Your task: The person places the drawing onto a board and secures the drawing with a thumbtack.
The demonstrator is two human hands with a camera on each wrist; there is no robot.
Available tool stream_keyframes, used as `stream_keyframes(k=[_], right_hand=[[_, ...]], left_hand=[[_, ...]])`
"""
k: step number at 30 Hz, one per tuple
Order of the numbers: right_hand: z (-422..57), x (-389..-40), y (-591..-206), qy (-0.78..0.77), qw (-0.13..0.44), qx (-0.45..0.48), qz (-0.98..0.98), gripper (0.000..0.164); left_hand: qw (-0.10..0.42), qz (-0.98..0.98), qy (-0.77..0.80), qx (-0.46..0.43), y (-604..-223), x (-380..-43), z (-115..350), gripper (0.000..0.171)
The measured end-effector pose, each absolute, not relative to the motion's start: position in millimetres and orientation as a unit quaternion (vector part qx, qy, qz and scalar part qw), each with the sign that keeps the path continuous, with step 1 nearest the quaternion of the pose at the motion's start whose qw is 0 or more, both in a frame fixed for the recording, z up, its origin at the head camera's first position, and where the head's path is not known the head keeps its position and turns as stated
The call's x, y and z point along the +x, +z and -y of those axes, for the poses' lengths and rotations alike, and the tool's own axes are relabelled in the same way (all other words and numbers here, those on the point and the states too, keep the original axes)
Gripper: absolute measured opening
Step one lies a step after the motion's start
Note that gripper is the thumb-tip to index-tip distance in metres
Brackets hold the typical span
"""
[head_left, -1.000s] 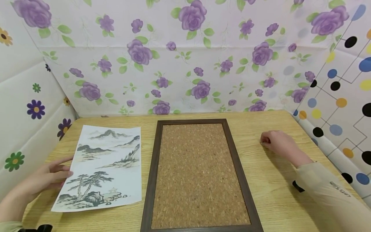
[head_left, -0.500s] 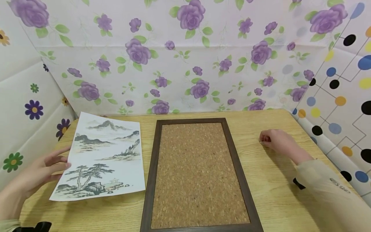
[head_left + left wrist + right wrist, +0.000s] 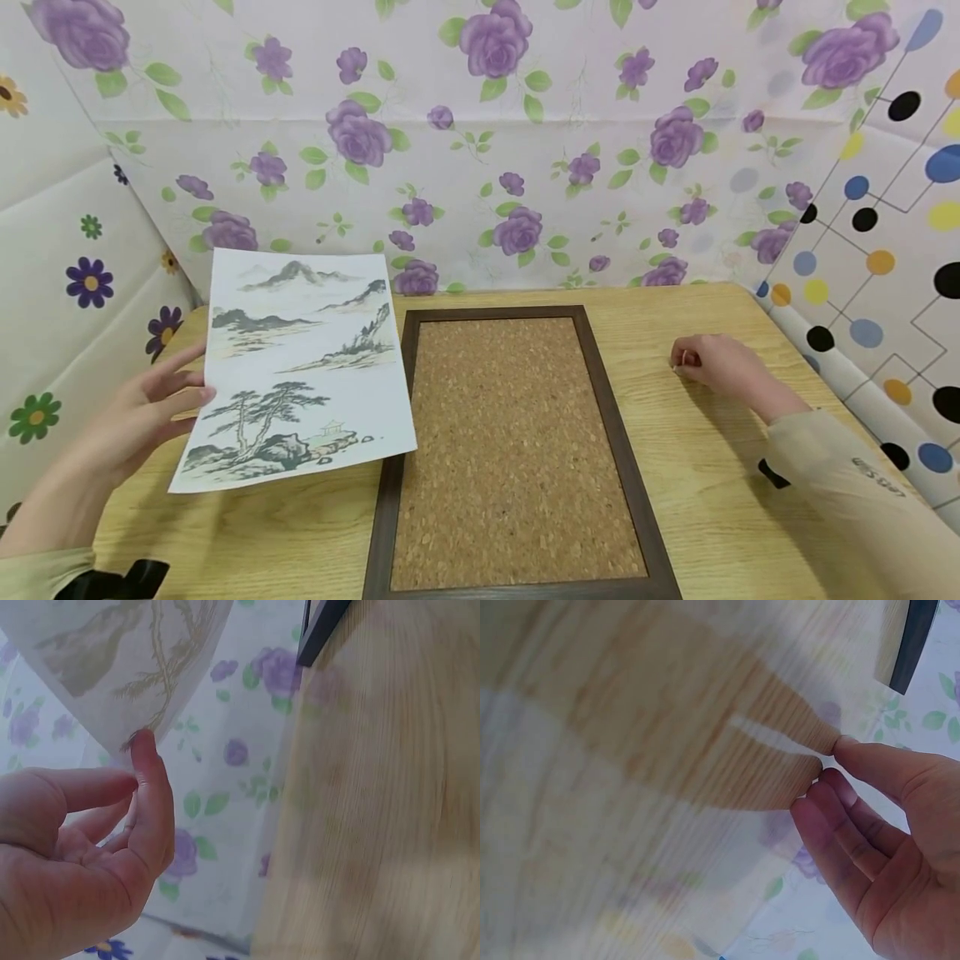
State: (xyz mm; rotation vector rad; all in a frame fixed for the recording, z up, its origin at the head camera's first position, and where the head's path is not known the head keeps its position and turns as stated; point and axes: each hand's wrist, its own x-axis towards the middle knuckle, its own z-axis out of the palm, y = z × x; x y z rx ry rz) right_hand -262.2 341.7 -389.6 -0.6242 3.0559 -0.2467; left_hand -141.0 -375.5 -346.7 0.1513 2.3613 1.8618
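Note:
My left hand (image 3: 142, 417) pinches a sheet of paper printed with an ink landscape (image 3: 300, 350) by its left edge. In the left wrist view, the thumb and a finger (image 3: 154, 802) meet at the landscape print's (image 3: 112, 652) lower tip. The sheet is raised over the table, and its lower right corner overlaps the cork board's (image 3: 517, 458) dark frame in the head view. My right hand (image 3: 716, 367) rests to the right of the board with bent fingers. Its fingertips (image 3: 806, 814) and thumb touch the tabletop, with nothing clearly visible between them.
The framed cork board lies flat in the middle of the wooden table (image 3: 720, 517). A flowered cloth (image 3: 450, 167) hangs behind the table. Patterned sheets stand at both sides, one with dots (image 3: 885, 250) on the right.
My left hand has lifted the landscape print off the left side of the table and moved it up and to the right, toward the cork board. The right hand has hardly moved.

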Motion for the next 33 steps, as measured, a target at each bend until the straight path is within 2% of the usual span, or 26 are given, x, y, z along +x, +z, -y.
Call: stream_keyframes(k=[8, 22, 33], right_hand=[[-340, -261, -388, -0.080, 0.011, -0.187, -0.979, 0.004], [-334, -258, -386, -0.078, 0.017, -0.170, -0.982, 0.005], [-333, -258, -385, -0.083, 0.025, -0.168, -0.982, 0.004]], left_hand=[[0.069, -0.746, 0.660, 0.052, -346, -150, 333, 0.076], [0.107, -0.786, 0.607, 0.037, -342, -154, 261, 0.076], [0.115, -0.768, 0.631, 0.002, -357, -153, 212, 0.074]])
